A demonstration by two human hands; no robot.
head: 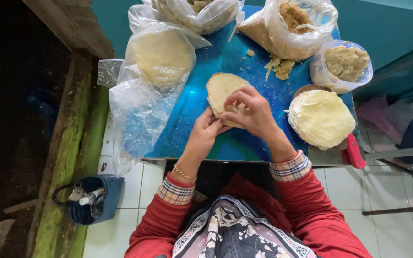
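A pale round flatbread wrapper lies on the blue table in front of me. My right hand rests over its near edge, fingers curled and pinching the dough. My left hand meets it from below, thumb and fingers on the same near edge. Both wrists show red sleeves with checked cuffs, and a gold bracelet circles the left wrist.
A stack of thin wrappers sits at the right on a plate. Clear plastic bags hold more wrappers and crumbly filling, and a tub of filling stands far right. A blue knitted pouch lies on the tiled floor.
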